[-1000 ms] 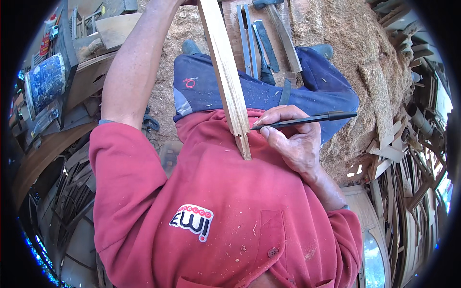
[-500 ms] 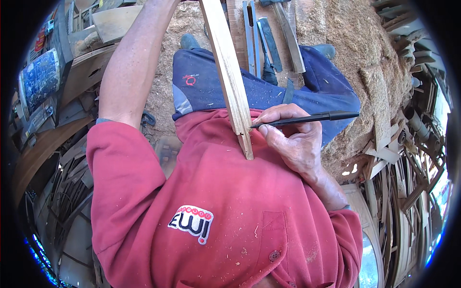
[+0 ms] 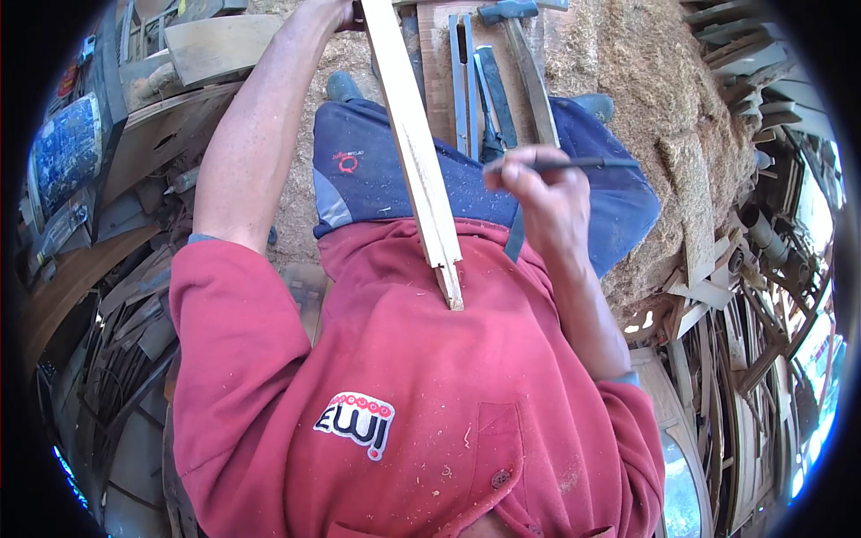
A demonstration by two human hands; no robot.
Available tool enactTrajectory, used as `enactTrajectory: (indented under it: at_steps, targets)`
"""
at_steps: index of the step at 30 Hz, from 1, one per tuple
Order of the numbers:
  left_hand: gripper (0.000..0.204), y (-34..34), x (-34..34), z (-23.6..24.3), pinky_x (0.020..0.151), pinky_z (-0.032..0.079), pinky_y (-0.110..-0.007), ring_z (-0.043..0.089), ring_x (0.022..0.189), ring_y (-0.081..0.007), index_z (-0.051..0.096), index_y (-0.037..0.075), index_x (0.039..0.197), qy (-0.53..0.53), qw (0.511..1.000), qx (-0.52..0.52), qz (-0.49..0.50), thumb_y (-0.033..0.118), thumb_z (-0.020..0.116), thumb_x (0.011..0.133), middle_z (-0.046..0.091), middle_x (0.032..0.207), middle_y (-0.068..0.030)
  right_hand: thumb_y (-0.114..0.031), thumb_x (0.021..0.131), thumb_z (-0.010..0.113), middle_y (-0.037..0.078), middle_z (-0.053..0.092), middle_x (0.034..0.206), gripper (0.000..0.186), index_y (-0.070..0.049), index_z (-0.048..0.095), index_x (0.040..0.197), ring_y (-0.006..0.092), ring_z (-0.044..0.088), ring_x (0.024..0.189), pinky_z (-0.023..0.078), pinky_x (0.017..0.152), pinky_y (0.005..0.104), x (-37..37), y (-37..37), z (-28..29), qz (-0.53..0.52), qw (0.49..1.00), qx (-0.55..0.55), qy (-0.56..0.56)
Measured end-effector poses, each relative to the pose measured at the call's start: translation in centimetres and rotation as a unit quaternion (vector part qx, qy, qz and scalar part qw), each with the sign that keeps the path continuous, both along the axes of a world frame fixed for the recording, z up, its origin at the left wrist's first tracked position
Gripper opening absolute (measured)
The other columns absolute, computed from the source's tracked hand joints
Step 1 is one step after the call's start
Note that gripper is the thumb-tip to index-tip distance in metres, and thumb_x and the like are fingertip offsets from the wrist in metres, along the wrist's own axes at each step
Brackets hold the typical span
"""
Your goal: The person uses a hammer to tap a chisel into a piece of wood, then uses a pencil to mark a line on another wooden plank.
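Note:
A long pale wooden strip point(image 3: 408, 134) slants from the top edge down to my chest, its near end cut to a narrower tenon point(image 3: 450, 289). At the far part of the strip, my left hand point(image 3: 334, 13) closes on it; some of its fingers are hidden behind the wood or cut off by the frame. My right hand point(image 3: 552, 193) is raised to the right of the strip, apart from it. A black pen point(image 3: 583, 164), blurred by motion, is pinched in its fingers and points left.
Beyond my lap, a hammer point(image 3: 529, 67), a slotted bar point(image 3: 463, 85) and chisel-like tools point(image 3: 493, 99) lie on a wooden board point(image 3: 437, 36). Sawdust point(image 3: 628, 81) covers the ground. A blue-and-white bucket point(image 3: 65, 154) stands left; stacked wood offcuts point(image 3: 744, 359) crowd the right.
My right hand has lifted the pen off the strip's side and moved it away from my chest. The strip's near end has shifted slightly left and toward me.

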State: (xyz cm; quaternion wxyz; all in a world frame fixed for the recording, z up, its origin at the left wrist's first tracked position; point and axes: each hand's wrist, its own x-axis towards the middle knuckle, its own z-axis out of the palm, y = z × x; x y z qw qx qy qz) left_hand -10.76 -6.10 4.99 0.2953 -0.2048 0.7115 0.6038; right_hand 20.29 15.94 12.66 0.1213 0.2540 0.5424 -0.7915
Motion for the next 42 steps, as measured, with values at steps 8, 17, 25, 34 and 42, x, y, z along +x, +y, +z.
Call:
enactTrajectory:
  at_steps: [8, 17, 25, 34, 42]
  targets:
    - [0.025, -3.5, 1.8, -4.1, 0.036, 0.043, -0.035, 0.051, 0.042, -0.0183, 0.065, 0.011, 0.091, -0.079, 0.996, 0.005, 0.029, 0.034, 0.060, 0.098, 0.056, 0.061, 0.0001, -0.006, 0.085, 0.073, 0.011, 0.072, 0.084, 0.017, 0.004, 0.069, 0.099, 0.0157, 0.070, 0.075, 0.057, 0.072, 0.0271, -10.4, -0.3, -15.8, -0.069, 0.992, 0.069, 0.075]
    - [0.030, -5.9, 3.3, -5.1, 0.053, 0.053, -0.039, 0.059, 0.056, -0.0210, 0.063, 0.003, 0.100, -0.092, 0.994, -0.026, 0.049, 0.032, 0.066, 0.093, 0.060, 0.071, -0.0071, -0.011, 0.080, 0.074, 0.002, 0.069, 0.074, 0.016, -0.001, 0.072, 0.093, 0.0073, 0.062, 0.067, 0.049, 0.063, 0.0234, -10.4, -0.8, -18.2, -0.078, 0.968, 0.231, 0.067]
    - [0.036, -5.5, 3.0, -5.0, 0.047, 0.056, -0.036, 0.057, 0.050, -0.0149, 0.057, 0.001, 0.106, -0.048, 0.998, -0.023, 0.032, 0.033, 0.067, 0.094, 0.055, 0.068, -0.0030, -0.014, 0.081, 0.076, 0.001, 0.069, 0.072, 0.014, -0.004, 0.073, 0.091, 0.0076, 0.063, 0.065, 0.051, 0.061, 0.0249, -10.8, -1.0, -18.0, -0.038, 0.967, 0.247, 0.056]
    - [0.040, -4.2, 2.2, -3.6, 0.046, 0.055, -0.035, 0.055, 0.049, -0.0141, 0.055, -0.001, 0.108, -0.046, 0.998, -0.036, 0.035, 0.034, 0.070, 0.093, 0.053, 0.067, -0.0017, -0.013, 0.081, 0.076, 0.002, 0.069, 0.072, 0.014, -0.004, 0.073, 0.091, 0.0077, 0.063, 0.065, 0.051, 0.062, 0.0247, -11.0, -0.7, -18.1, -0.029, 0.959, 0.272, 0.073]
    - [0.041, -4.4, 1.8, -4.3, 0.045, 0.054, -0.036, 0.054, 0.048, -0.0143, 0.056, -0.001, 0.107, -0.046, 0.997, -0.033, 0.045, 0.034, 0.071, 0.091, 0.052, 0.066, -0.0016, -0.016, 0.079, 0.076, 0.003, 0.071, 0.072, 0.016, -0.005, 0.074, 0.090, 0.0091, 0.065, 0.065, 0.052, 0.063, 0.0260, -11.0, -0.3, -18.4, -0.013, 0.949, 0.307, 0.065]
